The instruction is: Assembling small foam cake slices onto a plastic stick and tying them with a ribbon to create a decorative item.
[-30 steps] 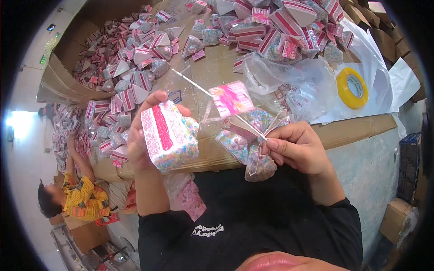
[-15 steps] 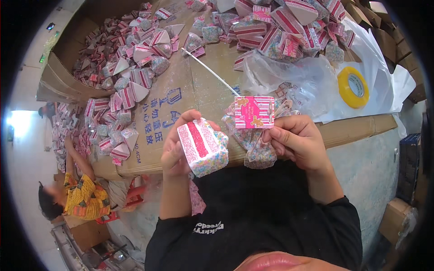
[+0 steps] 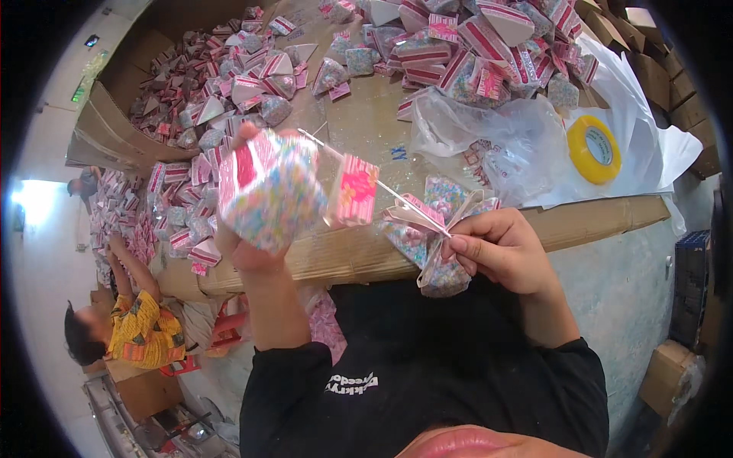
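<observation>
My left hand is closed around an ornament shaped like a slice of cake, its sides coated in pastel beads, with a pink stripe on the cut face; motion blurs it. Beside it is a pink striped card tag; what the tag hangs from is unclear. My right hand pinches the lower end of a thin white stick, which slants up left past the tag, together with pale ribbon loops. Under these fingers, more bead-coated cake ornaments rest at the cardboard edge.
Cake-slice ornaments are heaped at the back, and more fill a large cardboard box at the left. A yellow tape roll lies on white sheeting, near clear plastic bags. Another person in a yellow patterned shirt works at far left.
My left hand has moved left and up with the cake ornament, tilting it. The tag has shifted left, away from my right fingers. My right hand has stayed nearly in place.
</observation>
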Available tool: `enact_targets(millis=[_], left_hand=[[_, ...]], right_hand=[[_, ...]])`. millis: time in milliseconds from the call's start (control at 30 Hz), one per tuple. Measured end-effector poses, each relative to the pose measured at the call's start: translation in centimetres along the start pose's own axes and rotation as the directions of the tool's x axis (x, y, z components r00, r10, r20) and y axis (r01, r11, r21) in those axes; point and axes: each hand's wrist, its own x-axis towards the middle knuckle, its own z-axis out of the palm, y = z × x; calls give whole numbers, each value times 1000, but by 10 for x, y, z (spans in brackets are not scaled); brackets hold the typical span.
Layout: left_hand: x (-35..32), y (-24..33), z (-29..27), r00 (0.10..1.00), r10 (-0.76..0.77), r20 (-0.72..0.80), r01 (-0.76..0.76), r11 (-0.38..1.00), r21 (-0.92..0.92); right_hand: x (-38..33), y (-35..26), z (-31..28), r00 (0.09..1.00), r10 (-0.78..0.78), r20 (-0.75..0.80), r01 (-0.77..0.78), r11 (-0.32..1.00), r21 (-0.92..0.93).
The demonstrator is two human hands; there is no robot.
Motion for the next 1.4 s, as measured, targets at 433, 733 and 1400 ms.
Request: enact_targets(millis=[433, 733, 1400], left_hand=[[6, 3, 1, 939, 264, -222, -192, 935, 299], [-4, -14, -11, 948, 237, -212, -163, 935, 316], [10, -39, -41, 801, 480, -358, 26, 569, 822]], right_hand=[[-5, 0, -4, 1000, -14, -4, 15, 1000, 6], [-5, -5, -6, 999, -25, 22, 23, 994, 108], [7, -6, 2, 1000, 9, -4, -9, 1000, 7]])
